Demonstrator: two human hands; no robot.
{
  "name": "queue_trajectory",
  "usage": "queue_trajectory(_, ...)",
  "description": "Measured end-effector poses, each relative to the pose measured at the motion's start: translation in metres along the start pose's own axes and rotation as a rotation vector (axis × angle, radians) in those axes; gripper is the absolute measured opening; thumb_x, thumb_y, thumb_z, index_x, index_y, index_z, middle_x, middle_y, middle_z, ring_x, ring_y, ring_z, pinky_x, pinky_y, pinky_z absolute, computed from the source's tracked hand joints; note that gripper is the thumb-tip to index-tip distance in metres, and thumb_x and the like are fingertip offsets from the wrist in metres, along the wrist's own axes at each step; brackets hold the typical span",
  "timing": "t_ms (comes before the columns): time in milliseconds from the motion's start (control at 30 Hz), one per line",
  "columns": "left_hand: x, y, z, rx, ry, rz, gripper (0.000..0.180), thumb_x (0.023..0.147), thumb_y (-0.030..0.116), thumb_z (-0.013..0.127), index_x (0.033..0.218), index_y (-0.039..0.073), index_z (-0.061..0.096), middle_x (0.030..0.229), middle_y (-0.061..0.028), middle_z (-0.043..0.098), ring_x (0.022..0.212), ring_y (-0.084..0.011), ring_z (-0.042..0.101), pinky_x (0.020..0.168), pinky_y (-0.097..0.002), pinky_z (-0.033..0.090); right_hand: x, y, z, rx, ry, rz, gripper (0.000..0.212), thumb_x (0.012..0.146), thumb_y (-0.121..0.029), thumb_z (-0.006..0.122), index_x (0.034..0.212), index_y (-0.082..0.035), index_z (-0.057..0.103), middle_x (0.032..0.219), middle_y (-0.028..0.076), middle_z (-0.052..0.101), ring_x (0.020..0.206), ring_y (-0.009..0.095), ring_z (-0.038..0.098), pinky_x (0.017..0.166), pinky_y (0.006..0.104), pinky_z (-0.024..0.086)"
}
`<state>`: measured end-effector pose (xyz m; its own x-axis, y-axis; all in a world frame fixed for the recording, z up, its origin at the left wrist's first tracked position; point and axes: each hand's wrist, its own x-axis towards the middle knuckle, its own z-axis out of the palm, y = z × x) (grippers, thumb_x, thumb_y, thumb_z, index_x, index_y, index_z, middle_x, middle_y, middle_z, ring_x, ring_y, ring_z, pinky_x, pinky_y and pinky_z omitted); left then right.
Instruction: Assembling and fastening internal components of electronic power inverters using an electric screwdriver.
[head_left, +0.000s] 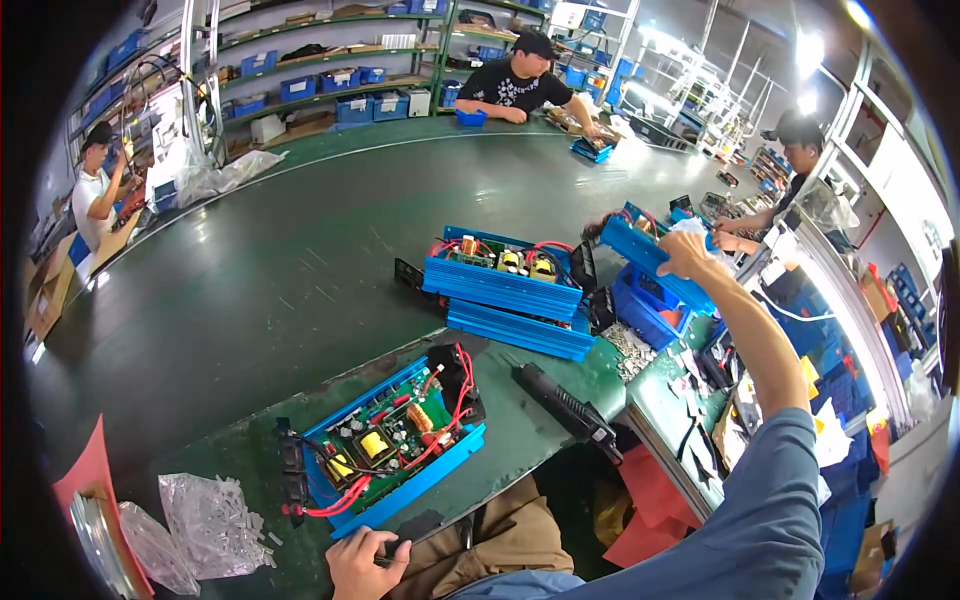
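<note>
In front of me lies an open blue metal housing (410, 490) with a green circuit board (385, 440), yellow-wrapped transformers, a copper coil and red wires; black end panels stand at its ends. My left hand (368, 565) is closed beside its near edge, with something small and dark at the fingertips that I cannot make out. My right hand (688, 255) reaches far right, its fingers closed over the edge of another blue housing (640, 245). Something white shows beside that hand. Two similar housings (510, 285) are stacked mid-table.
A black electric screwdriver (565, 400) lies right of the near housing. Blue bins (645, 310) and loose small metal parts (628, 352) sit under my right arm. Clear bags (215, 525) lie at left. Co-workers (515, 80) stand around the table.
</note>
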<state>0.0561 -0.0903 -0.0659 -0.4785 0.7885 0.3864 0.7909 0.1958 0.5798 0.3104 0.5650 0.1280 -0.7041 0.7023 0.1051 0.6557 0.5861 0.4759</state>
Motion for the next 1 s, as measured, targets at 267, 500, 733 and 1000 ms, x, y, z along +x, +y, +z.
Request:
queue_trajectory(267, 0.011, 0.014, -0.007, 0.025, -0.023, -0.035, 0.019, 0.081, 0.025, 0.081, 0.08, 0.014, 0.065, 0.062, -0.0008, 0.053, 0.053, -0.0221, 0.056, 0.051, -0.0349, 0.044, -0.032, -0.019, 0.027, 0.144, 0.109, -0.076, 0.048, 0.067, -0.032, 0.086, 0.108, -0.011, 0.073, 0.101, 0.011, 0.07, 0.097, 0.033, 0.068, 0.08, 0.0451, 0.054)
queue_trajectory(500, 0.016, 0.017, -0.009, 0.011, -0.022, -0.036, 0.018, 0.086, 0.026, 0.081, 0.082, 0.015, 0.067, 0.066, -0.0027, 0.058, 0.054, -0.0236, 0.059, 0.051, -0.0349, 0.048, -0.039, -0.022, 0.019, 0.36, 0.14, -0.018, 0.043, 0.071, -0.025, 0.088, 0.103, -0.008, 0.066, 0.097, 0.012, 0.069, 0.091, 0.032, 0.068, 0.078, 0.0437, 0.052)
queue_trajectory(733, 0.0, -0.004, -0.002, 0.075, 0.017, -0.034, 0.021, 0.075, 0.024, 0.085, 0.075, 0.017, 0.066, 0.061, 0.002, 0.056, 0.049, -0.0183, 0.055, 0.048, -0.033, 0.041, -0.056, -0.041, 0.035, 0.298, 0.352, 0.054, 0.054, 0.082, -0.016, 0.077, 0.132, -0.008, 0.059, 0.125, 0.017, 0.065, 0.116, 0.037, 0.062, 0.096, 0.0453, 0.05)
queue_trajectory(1000, -0.011, -0.003, -0.013, 0.098, 0.161, 0.112, 0.019, 0.075, 0.025, 0.085, 0.081, 0.016, 0.069, 0.067, -0.0007, 0.059, 0.054, -0.0182, 0.059, 0.049, -0.0311, 0.045, -0.133, -0.204, -0.005, 0.638, 0.519, -0.178, 0.031, 0.097, -0.002, 0.062, 0.128, -0.001, 0.06, 0.122, 0.017, 0.063, 0.112, 0.034, 0.063, 0.098, 0.0425, 0.048)
